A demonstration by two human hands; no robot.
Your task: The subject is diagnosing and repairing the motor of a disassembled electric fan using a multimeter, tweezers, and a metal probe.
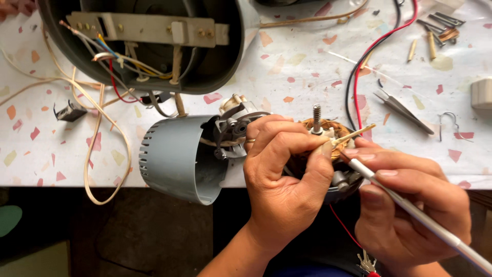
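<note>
My left hand (284,177) grips a small electric motor (320,131) with copper windings and a threaded shaft pointing up, held at the table's front edge. My right hand (410,200) holds a thin silver rod-like tool (425,218) whose tip touches the windings beside a small tan sleeve (353,134). A grey slotted motor cover (174,159) lies on its side just left of my left hand.
A dark round fan base (215,61) with a metal bracket and coloured wires lies at the back. Cream cord (95,149) loops at left. Red and black leads (366,56), tweezers (402,110), a wire hook (448,123) and small tools (438,28) lie to the right.
</note>
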